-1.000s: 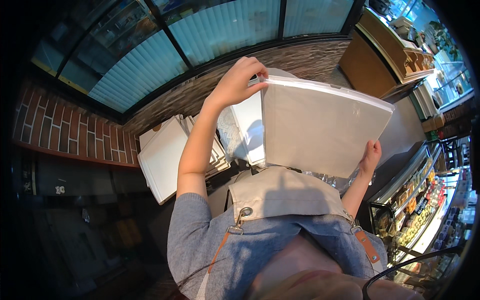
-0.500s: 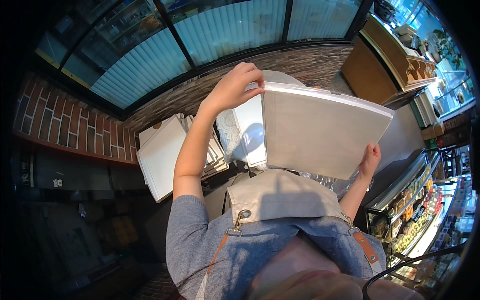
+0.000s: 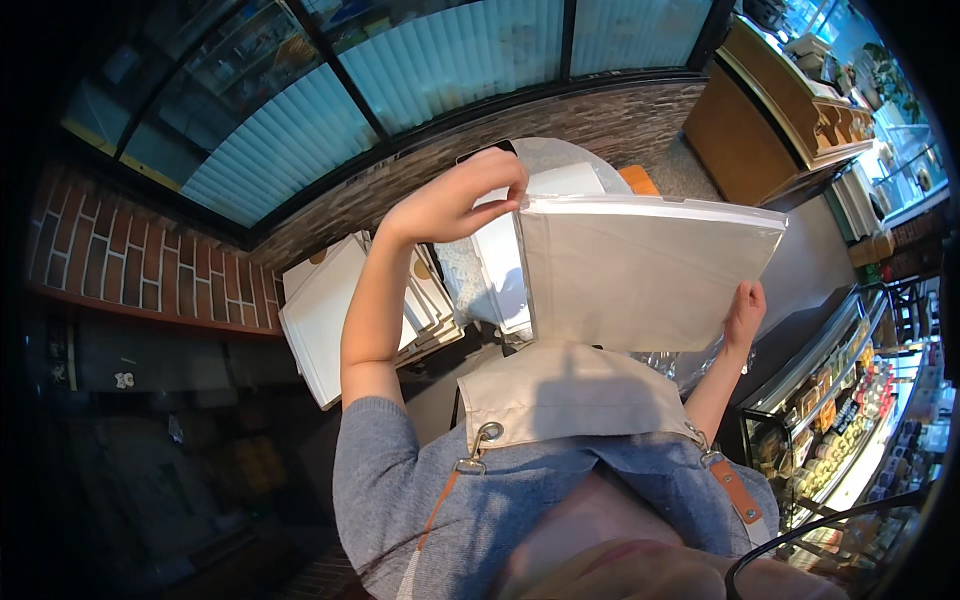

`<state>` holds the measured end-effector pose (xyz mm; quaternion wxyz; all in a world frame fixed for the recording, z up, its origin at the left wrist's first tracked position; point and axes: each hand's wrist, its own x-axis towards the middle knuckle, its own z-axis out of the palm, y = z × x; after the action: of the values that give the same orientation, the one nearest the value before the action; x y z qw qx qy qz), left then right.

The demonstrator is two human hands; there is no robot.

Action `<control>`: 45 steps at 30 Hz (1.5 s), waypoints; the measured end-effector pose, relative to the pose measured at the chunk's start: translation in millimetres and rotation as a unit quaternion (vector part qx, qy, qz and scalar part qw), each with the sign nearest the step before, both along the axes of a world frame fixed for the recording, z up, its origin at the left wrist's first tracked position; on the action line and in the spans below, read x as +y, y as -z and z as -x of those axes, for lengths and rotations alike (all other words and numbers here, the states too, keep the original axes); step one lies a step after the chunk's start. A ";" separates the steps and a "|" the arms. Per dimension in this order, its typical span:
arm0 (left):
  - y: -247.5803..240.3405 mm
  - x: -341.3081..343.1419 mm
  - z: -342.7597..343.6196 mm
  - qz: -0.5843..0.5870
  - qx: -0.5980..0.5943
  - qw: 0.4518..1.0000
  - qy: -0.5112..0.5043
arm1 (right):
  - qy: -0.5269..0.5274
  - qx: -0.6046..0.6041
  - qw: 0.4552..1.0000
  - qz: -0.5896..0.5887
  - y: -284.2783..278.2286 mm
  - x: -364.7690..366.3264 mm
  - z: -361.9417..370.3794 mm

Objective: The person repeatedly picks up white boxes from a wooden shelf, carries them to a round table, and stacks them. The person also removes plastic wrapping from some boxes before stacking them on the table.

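Observation:
A large flat rectangular panel (image 3: 630,275), grey-beige on the side toward me, is held up in front of my apron. A white strip runs along its top edge, and its shiny surface looks like clear plastic film. At its upper left corner, my left hand (image 3: 470,195) pinches the edge between thumb and fingers. Lower on its right side, my right hand (image 3: 743,315) grips the edge with curled fingers. Behind the panel's left side lies a white sheet or board (image 3: 503,275) on a lace-patterned cloth (image 3: 458,272). Some crinkled clear plastic (image 3: 655,366) shows below the panel.
A stack of white flat boards or boxes (image 3: 330,318) is to my left, beside a brick wall (image 3: 150,250). Beyond the panel stands a table with a pale, rounded top (image 3: 575,158). A wooden counter (image 3: 750,125) is at the far right. Nearer on the right stands a glass display case (image 3: 815,390).
The panel has tipped and dropped slightly at its upper left, with my left hand lower and its wrist more bent. More of the table behind it shows. Both hands keep their hold.

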<state>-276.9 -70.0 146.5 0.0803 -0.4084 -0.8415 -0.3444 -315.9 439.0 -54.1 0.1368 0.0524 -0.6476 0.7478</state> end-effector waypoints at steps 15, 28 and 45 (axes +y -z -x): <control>15.7 41.4 -15.0 -0.059 0.020 0.993 -0.099 | 0.052 -0.053 0.997 0.036 -5.8 -22.0 6.2; 45.0 52.6 -0.6 -0.088 -0.112 0.970 -0.197 | 0.158 -0.049 0.979 0.119 -12.1 -31.2 -6.7; 196.7 -72.4 -20.9 0.073 -0.073 0.871 -0.480 | 0.225 -0.057 0.901 0.367 -11.6 49.8 -10.6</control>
<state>-256.0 -142.4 -50.1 0.1442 0.0678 -0.9602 -0.2292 -305.3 488.8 -42.6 0.2738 -0.1908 -0.3283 0.8837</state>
